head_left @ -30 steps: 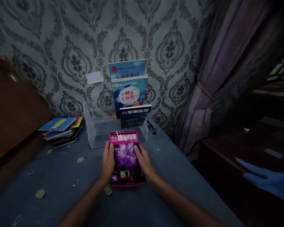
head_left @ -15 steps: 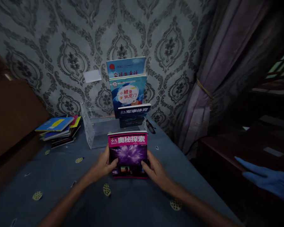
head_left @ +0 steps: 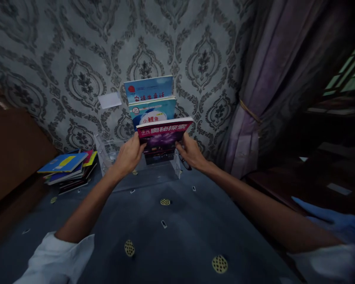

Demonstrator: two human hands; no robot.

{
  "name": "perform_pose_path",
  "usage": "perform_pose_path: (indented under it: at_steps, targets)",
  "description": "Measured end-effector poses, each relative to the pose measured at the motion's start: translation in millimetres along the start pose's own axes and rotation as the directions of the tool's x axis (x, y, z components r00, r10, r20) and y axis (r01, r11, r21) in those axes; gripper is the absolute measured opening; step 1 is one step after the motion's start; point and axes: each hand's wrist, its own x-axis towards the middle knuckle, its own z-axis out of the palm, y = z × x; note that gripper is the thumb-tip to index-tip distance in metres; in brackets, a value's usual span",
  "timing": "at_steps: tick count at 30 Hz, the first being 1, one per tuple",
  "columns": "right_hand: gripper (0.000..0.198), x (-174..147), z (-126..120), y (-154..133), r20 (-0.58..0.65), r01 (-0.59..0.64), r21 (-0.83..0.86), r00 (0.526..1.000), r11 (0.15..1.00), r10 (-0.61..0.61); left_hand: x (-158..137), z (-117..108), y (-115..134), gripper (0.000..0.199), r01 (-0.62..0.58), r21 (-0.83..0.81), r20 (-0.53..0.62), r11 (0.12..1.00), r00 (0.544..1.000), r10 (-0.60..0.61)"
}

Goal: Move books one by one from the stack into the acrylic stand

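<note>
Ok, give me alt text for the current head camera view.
A person's left hand and right hand hold a magenta book by its sides, before two blue books standing in a clear rack. A pile of books lies to the left on a blue tablecloth.

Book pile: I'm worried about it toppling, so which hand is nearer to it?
Left. The left hand is right of the book pile, apart; the right hand is farther, across the magenta book.

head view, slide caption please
Left hand and right hand hold a magenta-and-black book in front of two blue books in a clear rack
</note>
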Motion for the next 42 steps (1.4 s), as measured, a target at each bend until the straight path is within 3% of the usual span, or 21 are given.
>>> perform_pose_path:
  at_steps: [6,10,15,18,28,42]
  targets:
    - [0.020,-4.4,13.5,24.7,0.030,0.023,-0.053,0.999,0.998,-0.022,-5.2,23.7,-4.5,0.035,0.108,0.025,0.054,0.994,0.993,-0.109]
    - [0.014,-12.0,19.0,33.9,0.058,-0.041,-0.127,0.997,0.991,0.049,-7.0,34.4,2.0,0.036,0.252,0.034,0.080,0.967,0.964,-0.254]
    - [0.033,-19.8,25.8,39.6,-0.051,-0.155,-0.136,0.987,0.978,0.149,-7.5,43.1,9.2,0.024,0.409,0.112,0.119,0.906,0.899,-0.421]
    - [0.040,-19.4,27.5,40.1,-0.072,-0.158,-0.153,0.986,0.975,0.149,-7.5,46.2,11.4,0.021,0.423,0.150,0.157,0.894,0.882,-0.444]
    - [0.022,-18.2,34.6,26.4,-0.065,-0.128,-0.221,0.991,0.967,0.116,-4.2,54.8,15.5,0.014,0.427,0.121,0.143,0.896,0.886,-0.441]
    - [0.019,-0.5,30.4,48.6,-0.020,-0.081,-0.289,0.997,0.954,0.078,5.4,43.5,22.0,0.031,0.478,0.239,0.186,0.846,0.832,-0.522]
